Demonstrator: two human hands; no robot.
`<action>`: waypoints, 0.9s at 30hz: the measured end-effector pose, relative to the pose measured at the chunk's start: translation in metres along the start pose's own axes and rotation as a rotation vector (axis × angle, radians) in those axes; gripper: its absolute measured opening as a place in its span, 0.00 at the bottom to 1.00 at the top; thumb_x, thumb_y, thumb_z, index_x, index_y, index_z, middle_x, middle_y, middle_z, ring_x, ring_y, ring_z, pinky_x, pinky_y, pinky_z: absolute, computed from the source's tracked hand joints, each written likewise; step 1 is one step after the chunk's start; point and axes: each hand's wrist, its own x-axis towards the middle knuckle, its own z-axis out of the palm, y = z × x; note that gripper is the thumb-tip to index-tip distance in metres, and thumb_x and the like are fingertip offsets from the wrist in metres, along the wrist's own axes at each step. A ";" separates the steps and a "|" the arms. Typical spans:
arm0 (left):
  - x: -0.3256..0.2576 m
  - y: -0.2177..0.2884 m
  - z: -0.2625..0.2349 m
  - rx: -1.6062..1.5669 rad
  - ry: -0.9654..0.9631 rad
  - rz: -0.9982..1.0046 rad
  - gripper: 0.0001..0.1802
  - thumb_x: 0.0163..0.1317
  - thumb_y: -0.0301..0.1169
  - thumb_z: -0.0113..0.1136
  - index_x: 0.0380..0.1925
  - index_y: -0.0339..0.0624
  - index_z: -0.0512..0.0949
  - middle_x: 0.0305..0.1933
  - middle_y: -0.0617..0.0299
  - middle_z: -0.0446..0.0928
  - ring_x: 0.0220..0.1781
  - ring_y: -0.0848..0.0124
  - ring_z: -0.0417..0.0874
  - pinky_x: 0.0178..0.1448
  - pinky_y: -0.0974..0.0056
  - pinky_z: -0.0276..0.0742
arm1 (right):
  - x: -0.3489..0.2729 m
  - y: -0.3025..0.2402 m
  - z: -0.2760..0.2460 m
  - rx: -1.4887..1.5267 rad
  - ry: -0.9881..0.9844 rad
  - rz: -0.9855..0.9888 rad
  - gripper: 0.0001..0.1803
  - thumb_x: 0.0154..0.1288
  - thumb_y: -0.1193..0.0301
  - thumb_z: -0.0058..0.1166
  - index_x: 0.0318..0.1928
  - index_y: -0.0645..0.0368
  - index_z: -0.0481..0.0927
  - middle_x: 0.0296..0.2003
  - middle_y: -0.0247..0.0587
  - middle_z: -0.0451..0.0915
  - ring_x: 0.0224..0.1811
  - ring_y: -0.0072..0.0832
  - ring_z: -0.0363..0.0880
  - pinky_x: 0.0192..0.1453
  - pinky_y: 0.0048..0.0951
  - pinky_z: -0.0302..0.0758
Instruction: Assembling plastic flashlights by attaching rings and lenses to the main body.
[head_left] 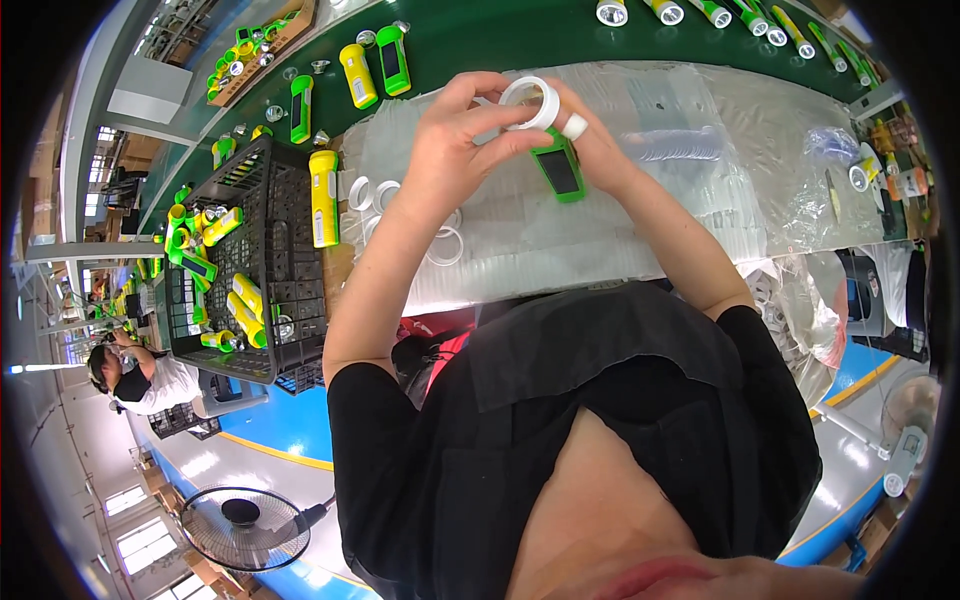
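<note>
Over the padded worktop, both my hands meet at a green flashlight (558, 172) with a dark side panel. My left hand (462, 135) has its fingers curled round a white ring (550, 108) at the flashlight's head. On the other side, my right hand (594, 146) grips the flashlight, its body hanging toward me. A small white round piece (574, 127) shows by the right fingers; whether it is a finger cover or a loose part I cannot tell. Several loose white rings (446, 246) lie beside my left forearm.
A black crate (285, 250) of yellow and green flashlights stands at the left. A yellow flashlight (324, 198) lies beside it. More flashlights (358, 76) and reflectors line the green bench (480, 40). Clear plastic discs (680, 145) lie right. A person (150, 385) is at far left.
</note>
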 end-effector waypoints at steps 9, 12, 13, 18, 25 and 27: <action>0.004 0.008 0.012 0.068 -0.062 0.056 0.23 0.43 0.35 0.78 0.42 0.48 0.84 0.46 0.58 0.76 0.46 0.59 0.79 0.47 0.59 0.78 | 0.017 -0.057 -0.059 -0.625 -0.302 -0.238 0.23 0.61 0.68 0.65 0.56 0.58 0.77 0.48 0.36 0.80 0.51 0.29 0.78 0.56 0.31 0.74; 0.007 0.009 0.027 0.065 -0.054 0.056 0.25 0.44 0.35 0.78 0.44 0.48 0.79 0.46 0.59 0.78 0.47 0.57 0.79 0.48 0.58 0.77 | 0.027 -0.087 -0.061 -0.777 -0.434 -0.250 0.20 0.58 0.69 0.66 0.50 0.59 0.77 0.39 0.38 0.76 0.41 0.31 0.76 0.48 0.31 0.73; 0.007 0.007 0.033 0.027 -0.085 0.019 0.25 0.46 0.33 0.77 0.44 0.48 0.77 0.46 0.62 0.80 0.47 0.62 0.81 0.46 0.61 0.76 | 0.033 -0.101 -0.057 -0.887 -0.538 -0.190 0.19 0.56 0.70 0.67 0.48 0.59 0.77 0.36 0.38 0.74 0.38 0.31 0.74 0.45 0.31 0.73; 0.004 0.008 0.046 -0.077 -0.121 -0.132 0.24 0.48 0.32 0.77 0.42 0.48 0.73 0.45 0.68 0.83 0.44 0.68 0.83 0.42 0.65 0.75 | 0.055 -0.126 -0.043 -1.145 -0.827 0.018 0.14 0.49 0.74 0.66 0.36 0.60 0.75 0.29 0.37 0.70 0.32 0.33 0.72 0.37 0.33 0.72; 0.007 0.005 0.053 -0.031 -0.083 -0.089 0.22 0.49 0.32 0.75 0.40 0.46 0.73 0.38 0.65 0.82 0.36 0.65 0.80 0.39 0.63 0.75 | 0.062 -0.142 -0.037 -1.265 -0.828 0.166 0.28 0.55 0.50 0.63 0.37 0.68 0.78 0.30 0.53 0.81 0.34 0.48 0.82 0.38 0.42 0.77; 0.008 0.006 0.055 -0.006 -0.066 -0.064 0.23 0.49 0.33 0.76 0.40 0.45 0.73 0.34 0.64 0.81 0.32 0.68 0.77 0.38 0.65 0.74 | 0.043 -0.139 -0.029 -1.329 -0.651 0.257 0.29 0.53 0.48 0.62 0.33 0.68 0.79 0.28 0.54 0.80 0.33 0.48 0.81 0.37 0.42 0.76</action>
